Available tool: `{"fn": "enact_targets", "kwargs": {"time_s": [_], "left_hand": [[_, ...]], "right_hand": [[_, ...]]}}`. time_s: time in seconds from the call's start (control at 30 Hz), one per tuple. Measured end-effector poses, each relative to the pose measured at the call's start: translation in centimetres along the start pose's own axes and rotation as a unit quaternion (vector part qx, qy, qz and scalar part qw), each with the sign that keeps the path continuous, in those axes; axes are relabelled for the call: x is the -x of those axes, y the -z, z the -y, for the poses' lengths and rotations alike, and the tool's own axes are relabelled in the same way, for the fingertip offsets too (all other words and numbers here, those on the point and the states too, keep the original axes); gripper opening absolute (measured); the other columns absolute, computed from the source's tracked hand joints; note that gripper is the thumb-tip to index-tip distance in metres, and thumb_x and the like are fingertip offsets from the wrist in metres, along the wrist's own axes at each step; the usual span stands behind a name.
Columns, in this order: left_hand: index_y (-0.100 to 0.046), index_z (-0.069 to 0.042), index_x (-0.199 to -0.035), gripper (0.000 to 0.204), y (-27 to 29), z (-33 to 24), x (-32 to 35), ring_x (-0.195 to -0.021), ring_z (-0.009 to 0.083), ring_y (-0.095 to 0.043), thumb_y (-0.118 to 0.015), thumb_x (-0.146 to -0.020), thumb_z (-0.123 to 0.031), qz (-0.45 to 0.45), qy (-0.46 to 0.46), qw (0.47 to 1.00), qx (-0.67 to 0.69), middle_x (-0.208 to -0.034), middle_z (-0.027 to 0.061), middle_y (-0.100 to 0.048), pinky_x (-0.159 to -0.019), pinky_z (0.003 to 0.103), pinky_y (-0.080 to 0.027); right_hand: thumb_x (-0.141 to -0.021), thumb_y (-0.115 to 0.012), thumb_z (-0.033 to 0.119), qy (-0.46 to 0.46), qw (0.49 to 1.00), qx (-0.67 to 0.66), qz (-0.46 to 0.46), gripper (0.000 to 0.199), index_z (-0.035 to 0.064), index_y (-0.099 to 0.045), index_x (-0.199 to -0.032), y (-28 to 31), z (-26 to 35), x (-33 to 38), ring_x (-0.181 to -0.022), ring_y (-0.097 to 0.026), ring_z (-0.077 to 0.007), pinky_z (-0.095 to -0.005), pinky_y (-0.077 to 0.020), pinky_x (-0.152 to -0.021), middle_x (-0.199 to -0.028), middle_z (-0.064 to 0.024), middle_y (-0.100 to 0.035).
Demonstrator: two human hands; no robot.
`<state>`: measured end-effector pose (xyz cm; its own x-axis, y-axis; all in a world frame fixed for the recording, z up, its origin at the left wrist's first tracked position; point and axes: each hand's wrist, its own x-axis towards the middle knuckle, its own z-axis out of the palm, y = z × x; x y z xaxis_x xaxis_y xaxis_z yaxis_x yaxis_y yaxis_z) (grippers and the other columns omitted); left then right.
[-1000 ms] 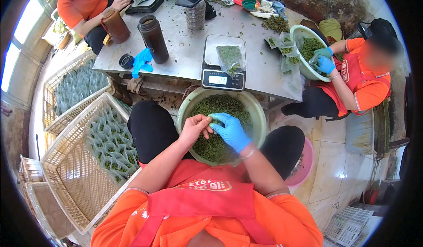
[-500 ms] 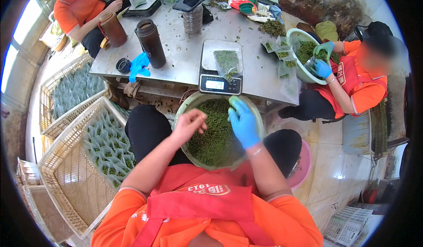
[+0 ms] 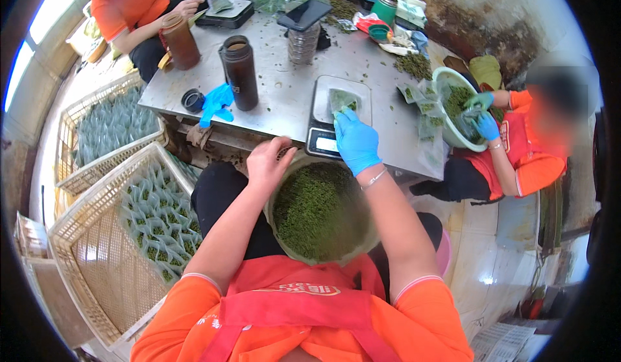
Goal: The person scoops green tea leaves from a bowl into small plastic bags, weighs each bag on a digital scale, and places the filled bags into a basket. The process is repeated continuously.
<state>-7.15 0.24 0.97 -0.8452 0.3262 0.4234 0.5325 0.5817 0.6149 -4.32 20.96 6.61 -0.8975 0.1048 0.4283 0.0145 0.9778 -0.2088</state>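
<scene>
On the table a flat electronic scale (image 3: pixel 321 143) carries a small clear plastic bag (image 3: pixel 341 98) of green grains. My right hand (image 3: pixel 356 140), in a blue glove, reaches over the scale with its fingertips closed on the lower end of that bag. Bare and loosely bent, my left hand (image 3: pixel 267 163) hovers by the table's front edge, left of the scale; nothing shows between its parted thumb and fingers. Between my knees stands a pale round tub (image 3: pixel 292 256), holding a heap of small green grains (image 3: pixel 309 210) like green peppercorns.
Left of me, two plastic crates (image 3: pixel 97 297) hold rows of filled bags (image 3: pixel 162 223). A dark flask (image 3: pixel 239 74), a blue glove (image 3: pixel 217 103) and a phone on a jar (image 3: pixel 303 35) occupy the metal table (image 3: pixel 278 113). Co-workers sit at far left and right, the latter with a basin (image 3: pixel 446 81).
My right hand has moved from above the tub up to the bag on the scale. My left hand has shifted slightly left and up, away from the grains.
</scene>
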Motion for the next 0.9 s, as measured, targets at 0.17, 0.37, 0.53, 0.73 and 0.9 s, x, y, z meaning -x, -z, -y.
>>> {"fn": "enact_targets", "kwargs": {"time_s": [0.17, 0.37, 0.53, 0.73, 0.9], "left_hand": [[-0.055, -0.011, -0.109, 0.047, 0.2, 0.6, -2.1, -0.077, 0.0274, -0.06, -0.072, -0.068, -0.026, -0.078, -0.048, 0.992, -0.085, -0.078, 0.0081, -0.062, -0.083, 0.042, -0.044], [-0.054, -0.01, -0.109, 0.049, 0.2, 1.4, -0.9, -0.073, 0.0312, -0.06, -0.07, -0.063, -0.021, -0.059, -0.099, 0.99, -0.082, -0.073, 0.0124, -0.061, -0.066, 0.041, -0.048], [-0.053, -0.017, -0.116, 0.052, 0.9, 0.0, -1.1, -0.073, 0.0317, -0.061, -0.068, -0.066, -0.022, -0.035, -0.034, 0.998, -0.026, -0.074, 0.0133, -0.062, -0.062, 0.041, -0.047], [-0.052, -0.021, -0.12, 0.054, 0.4, 0.1, -0.6, -0.064, 0.031, -0.061, -0.067, -0.068, -0.021, -0.015, -0.036, 0.998, -0.042, -0.069, 0.0119, -0.061, -0.057, 0.041, -0.047], [-0.051, -0.01, -0.119, 0.055, 0.5, 0.1, -0.6, -0.076, 0.0291, -0.062, -0.065, -0.066, -0.013, -0.01, -0.105, 0.993, -0.057, -0.082, 0.0123, -0.063, -0.066, 0.039, -0.049]], "right_hand": [[-0.075, -0.057, 0.014, 0.238, 0.97, -0.052, 0.016, 0.015, 0.0081, -0.061, -0.088, 2.1, 6.5, 1.0, -0.064, -0.06, -0.0261, -0.04, -0.046, -0.057, -0.089, -0.0086, -0.061], [-0.074, -0.056, 0.012, 0.16, 0.982, -0.032, 0.099, 0.013, 0.0069, -0.06, -0.086, -1.6, 7.2, 0.9, -0.066, -0.062, -0.0272, -0.0391, -0.0467, -0.057, -0.088, -0.0109, -0.062], [-0.075, -0.054, 0.012, 0.176, 0.975, -0.043, 0.128, 0.011, 0.0068, -0.061, -0.082, 0.9, 7.5, 1.2, -0.065, -0.063, -0.0279, -0.0394, -0.0475, -0.056, -0.088, -0.0114, -0.062], [-0.077, -0.053, 0.007, 0.109, 0.979, -0.094, 0.143, 0.036, 0.0106, -0.056, -0.112, 2.1, 7.8, 2.9, -0.079, -0.062, -0.0301, -0.0397, -0.0516, -0.066, -0.119, -0.0093, -0.056], [-0.079, -0.049, 0.007, 0.128, 0.976, -0.054, 0.165, 0.029, 0.0082, -0.053, -0.107, -1.3, 7.3, 2.5, -0.068, -0.062, -0.0333, -0.0429, -0.0505, -0.06, -0.116, -0.0127, -0.055]]}}
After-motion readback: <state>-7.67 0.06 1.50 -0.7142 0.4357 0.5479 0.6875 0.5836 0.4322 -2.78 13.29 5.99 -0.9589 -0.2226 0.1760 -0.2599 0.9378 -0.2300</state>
